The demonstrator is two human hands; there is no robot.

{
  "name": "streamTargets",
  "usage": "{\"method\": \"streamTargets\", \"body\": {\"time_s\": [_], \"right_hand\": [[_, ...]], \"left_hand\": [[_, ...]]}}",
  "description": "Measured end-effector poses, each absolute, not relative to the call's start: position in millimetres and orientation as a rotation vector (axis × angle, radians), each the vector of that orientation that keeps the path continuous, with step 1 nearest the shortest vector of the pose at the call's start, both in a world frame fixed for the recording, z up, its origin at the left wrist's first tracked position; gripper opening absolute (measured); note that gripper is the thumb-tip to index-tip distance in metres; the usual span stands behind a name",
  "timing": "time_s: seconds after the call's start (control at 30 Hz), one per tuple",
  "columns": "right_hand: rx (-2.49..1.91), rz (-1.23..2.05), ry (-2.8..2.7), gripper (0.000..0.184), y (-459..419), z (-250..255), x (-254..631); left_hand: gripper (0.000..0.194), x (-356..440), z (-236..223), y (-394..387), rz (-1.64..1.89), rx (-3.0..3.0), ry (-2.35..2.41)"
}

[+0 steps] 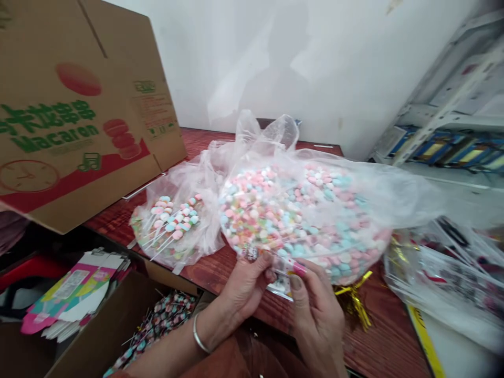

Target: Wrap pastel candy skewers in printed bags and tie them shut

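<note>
While pinching 1 end of a clear printed packet (281, 282) in the partly curled left hand (246, 286), grasps the other end between thumb and fingers of the right hand (319, 312). Holds it over the table (205, 274), just nearer than 1 large candy bag (299, 210).

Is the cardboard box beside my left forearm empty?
Not empty: candy sticks lie inside the box, visible through its open top.

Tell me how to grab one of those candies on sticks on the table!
Probably pinch its thin white stick, coming from the near left. The sticks stretch that way, while the puffy candies crowd together at the far end.
</note>
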State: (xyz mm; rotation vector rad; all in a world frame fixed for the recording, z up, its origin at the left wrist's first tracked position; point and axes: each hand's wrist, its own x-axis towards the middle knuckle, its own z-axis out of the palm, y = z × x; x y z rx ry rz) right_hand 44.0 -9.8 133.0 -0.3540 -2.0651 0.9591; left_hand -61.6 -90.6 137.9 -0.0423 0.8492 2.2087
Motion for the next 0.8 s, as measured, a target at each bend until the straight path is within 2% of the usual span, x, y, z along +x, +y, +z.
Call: {"method": "streamTargets", "body": {"time_s": [0.1,0.3,0.4,0.53,0.63,0.7,0.8], "right_hand": [[-0.37,1.004,-2.035,0.019,-21,129,40],[-0.332,1.294,-2.194,0.027,-45,136,-1],[-0.239,1.344,-2.19,0.029,-66,141,-50],[-0.104,1.666,-2.524,0.028,-112,137,-141],[-0.086,1.655,-2.641,0.029,-151,127,-205],[-0.121,1.613,-2.674,0.022,-172,120,-236],[-0.169,1.604,-2.692,0.032,-190,110,-264]], "left_hand": [[0.037,-65,134,-107,2.223,0.055,0.952],[0.035,-96,124,-164,2.394,0.032,1.141],[0.036,-121,116,-211,2.657,-0.241,1.083],[0.036,-141,109,-275,2.833,-0.415,1.102],[0.032,-143,105,-305,2.885,-0.44,1.153],[0.03,-143,102,-315,2.907,-0.457,1.174],[0.029,-145,99,-320,2.917,-0.51,1.184]]}}
